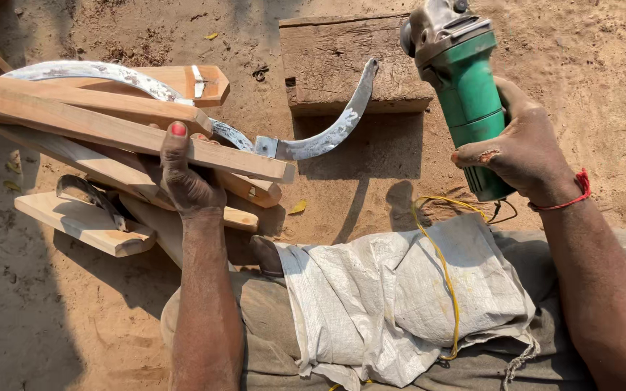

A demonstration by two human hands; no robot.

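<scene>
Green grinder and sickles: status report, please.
Right hand grips green grinder, raised. Left hand holds wooden-handled sickles. One blade lies against wooden block.

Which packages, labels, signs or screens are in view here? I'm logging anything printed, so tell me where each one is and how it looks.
No labels, signs or screens show.
White woven sack: spread over the person's lap, crumpled, off-white, no print visible.
Angle grinder: in the right hand, green body, grey head, no label visible.

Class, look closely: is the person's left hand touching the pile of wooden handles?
Touching. The head view shows the left hand lying on the pile of wooden handles, fingers curled over one.
</scene>
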